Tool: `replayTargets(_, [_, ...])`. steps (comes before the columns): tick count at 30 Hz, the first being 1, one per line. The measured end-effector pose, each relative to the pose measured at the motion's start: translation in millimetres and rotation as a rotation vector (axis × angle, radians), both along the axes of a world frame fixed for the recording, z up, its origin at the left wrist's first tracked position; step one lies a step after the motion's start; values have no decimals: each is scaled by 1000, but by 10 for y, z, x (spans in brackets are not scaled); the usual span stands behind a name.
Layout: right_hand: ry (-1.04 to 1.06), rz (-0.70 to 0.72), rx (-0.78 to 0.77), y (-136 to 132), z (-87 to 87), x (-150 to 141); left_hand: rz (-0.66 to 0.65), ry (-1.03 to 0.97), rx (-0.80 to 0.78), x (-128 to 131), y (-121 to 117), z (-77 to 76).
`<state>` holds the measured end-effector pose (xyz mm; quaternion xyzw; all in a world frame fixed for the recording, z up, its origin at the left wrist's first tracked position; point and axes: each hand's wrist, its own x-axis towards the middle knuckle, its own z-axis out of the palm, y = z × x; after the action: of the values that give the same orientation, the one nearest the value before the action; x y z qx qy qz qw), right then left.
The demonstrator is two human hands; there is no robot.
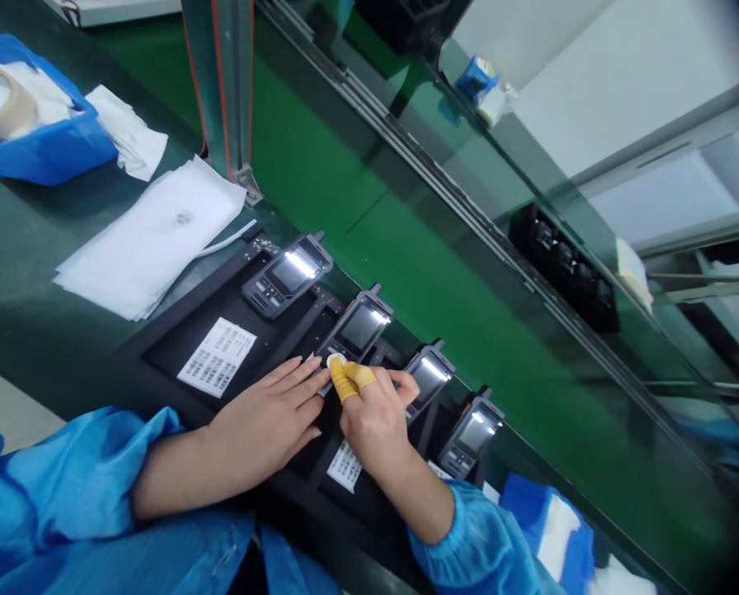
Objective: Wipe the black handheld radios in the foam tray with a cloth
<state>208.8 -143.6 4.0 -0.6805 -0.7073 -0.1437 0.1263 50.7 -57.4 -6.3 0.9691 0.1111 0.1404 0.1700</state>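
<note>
Several black handheld radios with lit screens stand in a row in a black tray. My left hand lies flat with fingers stretched out, its tips against the lower end of the second radio. My right hand, with yellow finger cots on thumb and forefinger, pinches a small white piece at the bottom of that same radio. The first radio stands to the left, the third radio and fourth radio to the right. A white barcode label lies in the tray by the left hand.
A stack of white sheets lies on the green bench to the left, with a blue bin holding a tape roll behind it. A metal post rises at the back. A green conveyor runs past the tray. Blue and white cloths lie at the lower right.
</note>
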Motion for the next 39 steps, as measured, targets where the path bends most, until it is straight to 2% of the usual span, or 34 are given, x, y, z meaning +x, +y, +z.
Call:
replayTargets(2, [24, -10, 23, 55, 57, 48, 21, -31, -6, -26, 1, 41])
replayTargets(5, [-31, -113, 89, 248, 122, 257, 82, -106, -37, -84, 17, 143])
replayTargets(8, [-108, -194, 70, 427, 103, 418, 123, -170, -60, -152, 58, 226])
replayTargets(10, [-126, -181, 44, 452, 57, 394, 142, -188, -68, -198, 90, 239])
replayTargets(13, [-123, -68, 18, 323, -1, 170, 187, -207, -83, -257, 127, 206])
replayTargets(17, [-68, 107, -1, 104, 9, -71, 233, -251, -89, -288, 159, 166])
replayTargets(19, [-62, 72, 39, 93, 30, -5, 230, -255, -87, -275, 167, 176])
replayTargets(22, [-121, -139, 132, 155, 20, 256, 190, -261, -92, -218, 157, 216])
replayTargets(24, [-140, -218, 141, 155, -15, 376, 152, -279, -95, -163, 135, 239])
replayTargets(27, [-96, -144, 79, 40, -43, 323, 111, -274, -98, -80, 92, 245])
replayTargets(29, [-51, -40, 19, -45, -19, 215, 97, -256, -85, -32, 68, 223])
replayTargets(31, [-42, -19, 11, -52, 33, 160, 77, -235, -54, 13, 51, 184])
replayTargets(35, [-136, -171, 111, 253, 136, 257, 18, -116, 35, 90, 27, 85])
replayTargets(39, [-181, -192, 95, 613, 157, 359, 19, 2, 105, 124, 7, 15])
